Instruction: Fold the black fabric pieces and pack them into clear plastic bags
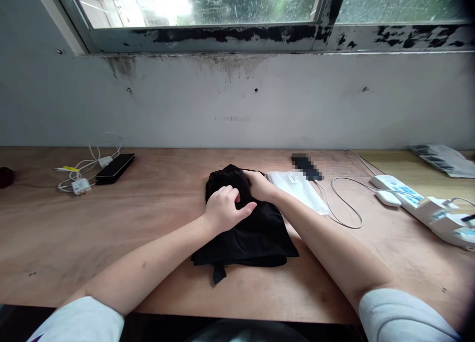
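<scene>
A black cloth item (256, 233) lies bunched at its far end and flatter toward me, with a short strap hanging out at its near edge. I cannot make out what kind of item it is. My left hand (226, 211) rests on top of it, fingers bent and thumb stretched apart. At the far right side of the bunched part, my right hand (259, 184) grips the fabric, its fingertips partly hidden in the folds.
Beside the cloth is a white packet (300, 191) near a pixelated dark object (306, 167). A white power strip (419, 203) with cables sits right. On the left lie a black phone-like slab (116, 169) and white chargers (80, 185). A grey bag (447, 160) lies far right.
</scene>
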Motion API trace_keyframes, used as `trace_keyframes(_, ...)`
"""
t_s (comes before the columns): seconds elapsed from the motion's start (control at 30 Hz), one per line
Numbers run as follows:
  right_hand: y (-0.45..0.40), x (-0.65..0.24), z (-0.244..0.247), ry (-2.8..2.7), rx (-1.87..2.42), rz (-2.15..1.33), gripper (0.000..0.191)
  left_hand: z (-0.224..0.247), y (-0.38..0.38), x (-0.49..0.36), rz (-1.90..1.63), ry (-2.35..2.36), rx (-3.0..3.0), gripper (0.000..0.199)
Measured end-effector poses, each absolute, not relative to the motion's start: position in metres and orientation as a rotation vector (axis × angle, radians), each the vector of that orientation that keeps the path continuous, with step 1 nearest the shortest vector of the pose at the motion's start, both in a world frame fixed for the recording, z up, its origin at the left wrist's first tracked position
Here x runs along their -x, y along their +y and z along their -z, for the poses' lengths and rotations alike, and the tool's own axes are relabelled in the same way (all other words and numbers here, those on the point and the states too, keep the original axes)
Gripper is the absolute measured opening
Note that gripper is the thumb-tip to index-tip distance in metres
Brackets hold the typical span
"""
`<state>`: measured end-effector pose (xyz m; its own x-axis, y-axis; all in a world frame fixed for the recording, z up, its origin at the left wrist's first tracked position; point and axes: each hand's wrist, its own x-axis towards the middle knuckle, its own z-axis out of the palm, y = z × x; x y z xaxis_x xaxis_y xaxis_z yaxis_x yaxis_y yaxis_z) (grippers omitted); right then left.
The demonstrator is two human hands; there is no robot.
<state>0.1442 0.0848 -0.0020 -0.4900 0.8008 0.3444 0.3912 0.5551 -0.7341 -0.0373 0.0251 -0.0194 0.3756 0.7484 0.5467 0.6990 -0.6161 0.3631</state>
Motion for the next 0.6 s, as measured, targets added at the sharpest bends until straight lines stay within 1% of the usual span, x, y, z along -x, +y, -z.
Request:
trace_keyframes(0.1,0.077,-0.138,-0.006,-2.062,0.918,-0.817,0.023,0.014,0.027,0.032,-1.118,1.453,-2.391,0.042)
trace_keyframes(0.23,0.070,-0.133,-0.015,-1.970,0.892,-0.804,0.017,0.004,0.031,0.036,-1.245,1.293,-2.247,0.030)
trace_keyframes(0.27,0.069,-0.132,-0.016,-1.944,0.875,-0.800,0.019,0.000,0.031,0.037,-1.267,1.248,-2.203,0.027)
trace_keyframes(0.37,0.067,-0.131,-0.019,-1.886,0.829,-0.745,0.031,-0.011,0.031,0.040,-1.333,1.150,-2.049,0.022)
trace_keyframes(0.53,0.059,-0.127,-0.022,-1.939,0.773,-0.530,0.036,-0.017,0.031,0.045,-1.323,0.947,-1.740,0.021)
trace_keyframes(0.57,0.057,-0.127,-0.023,-1.955,0.762,-0.491,0.040,-0.015,0.031,0.045,-1.315,0.886,-1.724,0.023)
trace_keyframes(0.6,0.055,-0.126,-0.024,-1.974,0.749,-0.458,0.045,-0.013,0.030,0.044,-1.321,0.845,-1.720,0.030)
